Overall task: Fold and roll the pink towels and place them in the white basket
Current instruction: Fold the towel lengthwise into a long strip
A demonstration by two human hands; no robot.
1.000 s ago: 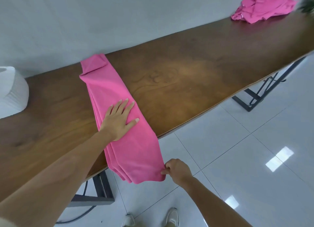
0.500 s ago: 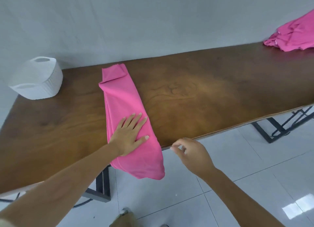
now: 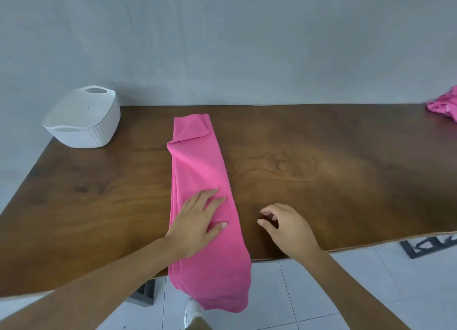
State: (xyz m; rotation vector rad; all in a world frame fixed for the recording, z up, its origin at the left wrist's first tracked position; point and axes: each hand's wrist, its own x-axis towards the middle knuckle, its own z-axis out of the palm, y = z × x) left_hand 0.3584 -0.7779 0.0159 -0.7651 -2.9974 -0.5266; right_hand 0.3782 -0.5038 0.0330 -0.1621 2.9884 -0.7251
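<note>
A pink towel [image 3: 200,166], folded into a long narrow strip, lies across the brown wooden table [image 3: 321,181], its near end hanging over the front edge. My left hand [image 3: 195,225] presses flat on the strip near the table's front. My right hand [image 3: 286,225] hovers just right of the towel with fingers loosely curled, holding nothing. The white basket [image 3: 84,122] stands at the table's far left corner; its inside is not visible. A crumpled heap of pink towels [image 3: 445,107] lies at the far right edge.
A grey wall runs behind the table. White floor tiles and a dark metal table frame [image 3: 425,248] show below the front edge. My shoe [image 3: 193,312] is on the floor under the hanging towel end.
My right hand let go of the towel's hanging corner and rose to table height beside the strip. My view swung left, bringing the basket in. My left hand stays pressed on the towel.
</note>
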